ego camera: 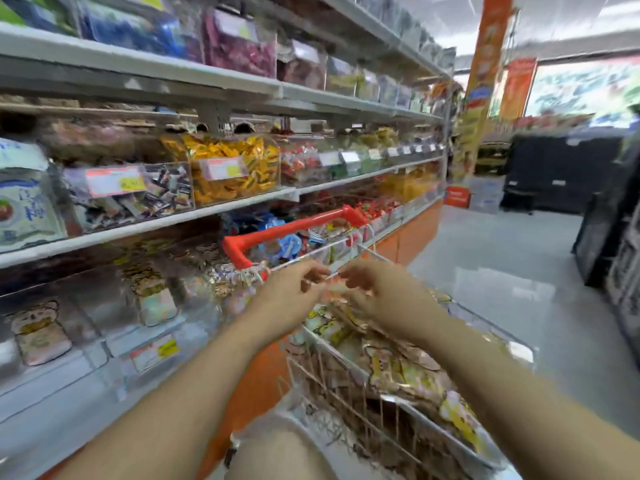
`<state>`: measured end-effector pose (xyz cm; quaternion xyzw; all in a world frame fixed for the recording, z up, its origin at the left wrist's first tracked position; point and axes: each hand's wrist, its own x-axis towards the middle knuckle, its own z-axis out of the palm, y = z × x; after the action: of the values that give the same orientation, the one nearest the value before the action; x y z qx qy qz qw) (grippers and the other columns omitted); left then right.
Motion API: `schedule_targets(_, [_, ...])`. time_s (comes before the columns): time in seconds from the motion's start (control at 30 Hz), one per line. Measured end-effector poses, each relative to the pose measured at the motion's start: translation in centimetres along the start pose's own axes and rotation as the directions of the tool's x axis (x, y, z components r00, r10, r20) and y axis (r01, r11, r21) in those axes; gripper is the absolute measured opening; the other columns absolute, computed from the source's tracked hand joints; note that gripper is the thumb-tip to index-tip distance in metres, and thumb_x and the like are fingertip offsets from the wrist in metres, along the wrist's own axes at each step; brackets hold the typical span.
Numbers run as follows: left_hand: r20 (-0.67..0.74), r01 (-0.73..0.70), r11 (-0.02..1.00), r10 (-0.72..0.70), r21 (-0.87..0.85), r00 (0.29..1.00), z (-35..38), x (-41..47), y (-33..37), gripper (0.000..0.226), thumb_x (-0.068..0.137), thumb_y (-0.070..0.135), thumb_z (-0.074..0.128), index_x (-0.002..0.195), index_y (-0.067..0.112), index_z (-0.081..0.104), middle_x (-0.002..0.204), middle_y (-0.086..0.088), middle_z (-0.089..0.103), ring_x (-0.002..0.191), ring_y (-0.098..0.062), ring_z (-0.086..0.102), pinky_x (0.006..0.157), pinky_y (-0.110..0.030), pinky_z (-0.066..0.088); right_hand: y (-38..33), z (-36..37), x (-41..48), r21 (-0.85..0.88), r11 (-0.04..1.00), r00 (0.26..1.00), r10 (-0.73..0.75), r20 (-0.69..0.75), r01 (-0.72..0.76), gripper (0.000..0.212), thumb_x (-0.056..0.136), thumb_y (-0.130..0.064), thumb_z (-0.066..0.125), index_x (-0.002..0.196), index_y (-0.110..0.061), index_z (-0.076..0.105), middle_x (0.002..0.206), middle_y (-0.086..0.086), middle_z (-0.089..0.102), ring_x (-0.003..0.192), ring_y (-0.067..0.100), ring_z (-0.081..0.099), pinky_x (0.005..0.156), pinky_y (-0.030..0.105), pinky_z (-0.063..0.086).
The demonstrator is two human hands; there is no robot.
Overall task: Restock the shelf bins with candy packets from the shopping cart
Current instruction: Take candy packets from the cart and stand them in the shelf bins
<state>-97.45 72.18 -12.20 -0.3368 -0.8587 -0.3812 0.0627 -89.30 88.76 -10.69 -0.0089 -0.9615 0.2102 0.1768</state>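
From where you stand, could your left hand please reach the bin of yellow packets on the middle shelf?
Probably yes: the left hand hovers by the cart, and nothing stands between it and that bin.

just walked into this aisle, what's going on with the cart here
A person reaches both arms over a wire shopping cart piled with candy packets. The left hand and right hand meet above the pile, fingers curled toward each other; motion blur hides whether they hold a packet. The clear shelf bins stand to the left, with neither hand on them.
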Motion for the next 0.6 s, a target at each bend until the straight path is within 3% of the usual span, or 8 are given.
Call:
schedule_targets(0.07, [0.129,-0.004,0.999,-0.001,0.041,0.992,2.3,0.6,1.1,0.028,0.1,0.028,0.056,0.128,0.026,0.059,0.122,0.005,0.063,0.108,-0.012,0.06,0.092,-0.027,0.048,3.7,-1.0,-0.6,-0.154,0.986,0.996,0.077,0.046,-0.069,0.039,0.087,-0.038,0.062,0.126,-0.034,0.062,0.121,-0.004,0.067,0.114,0.021,0.061,0.094,0.041,0.051])
schedule_targets(0.13, [0.204,0.013,0.998,-0.026,0.065,0.979,4.2,1.0,1.9,0.036,0.101,0.029,0.054,0.137,0.027,0.053,0.137,0.006,0.052,0.124,-0.014,0.052,0.1,-0.029,0.043,6.9,-1.7,-0.6,-0.217,0.969,0.987,0.139,0.08,-0.119,0.054,0.081,-0.047,0.064,0.133,-0.032,0.058,0.129,0.003,0.062,0.12,0.027,0.056,0.098,0.042,0.048])
schedule_targets(0.3, [0.359,-0.037,0.988,-0.02,0.152,0.933,7.1,2.2,2.7,0.052,0.101,0.044,0.052,0.15,0.032,0.039,0.156,0.006,0.034,0.143,-0.017,0.034,0.115,-0.04,0.035,13.1,-2.5,0.3,-0.087,0.973,0.939,0.229,0.256,-0.214,0.086,0.075,-0.056,0.074,0.149,-0.03,0.04,0.148,0.002,0.049,0.133,0.023,0.048,0.11,0.035,0.038])
schedule_targets(0.4, [0.459,-0.034,0.983,-0.052,0.178,0.887,7.9,2.1,2.6,0.055,0.101,0.047,0.05,0.152,0.035,0.035,0.156,0.005,0.035,0.14,-0.017,0.038,0.112,-0.034,0.036,14.1,-2.6,0.0,-0.045,0.976,0.908,0.214,0.361,-0.212,0.075,0.082,-0.057,0.072,0.147,-0.031,0.046,0.147,-0.008,0.048,0.132,0.013,0.048,0.108,0.026,0.035])
schedule_targets(0.53, [0.414,-0.015,0.989,-0.049,0.15,0.909,8.1,1.6,1.9,0.049,0.098,0.051,0.053,0.145,0.043,0.041,0.147,0.008,0.043,0.123,-0.009,0.049,0.106,-0.033,0.042,13.7,-3.4,-0.1,-0.076,0.985,0.937,0.17,0.305,-0.154,0.058,0.086,-0.058,0.064,0.135,-0.026,0.06,0.121,-0.008,0.054,0.122,0.014,0.053,0.098,0.025,0.038])
schedule_targets(0.6, [0.394,0.003,0.991,-0.056,0.135,0.917,8.1,1.4,1.9,0.048,0.098,0.048,0.054,0.144,0.042,0.042,0.144,0.009,0.045,0.117,-0.007,0.052,0.102,-0.029,0.044,13.7,-3.6,0.3,-0.051,0.984,0.949,0.179,0.261,-0.171,0.059,0.086,-0.06,0.062,0.134,-0.024,0.061,0.12,-0.003,0.06,0.119,0.018,0.057,0.097,0.029,0.042])
